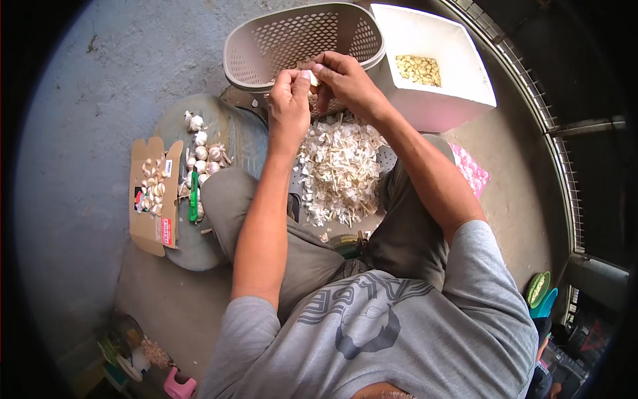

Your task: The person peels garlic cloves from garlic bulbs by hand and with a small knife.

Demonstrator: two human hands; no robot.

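Both hands meet over the near rim of a grey perforated basket [242, 76]. Between the fingertips of my left hand [290, 100] and my right hand [340, 78] is a small pale garlic clove [312, 78], pinched from both sides. Below the hands lies a big heap of white garlic skins [340, 173]. Whole garlic bulbs [201, 153] sit on a round grey surface at the left, beside a green cutter [193, 197]. An open cardboard box [143, 229] there holds loose cloves [154, 189].
A white foam box [442, 110] with peeled cloves [419, 70] stands right of the basket. Pink patterned plastic [469, 170] lies near my right knee. A pink object [179, 384] is at lower left; another person [543, 362] is partly visible at lower right.
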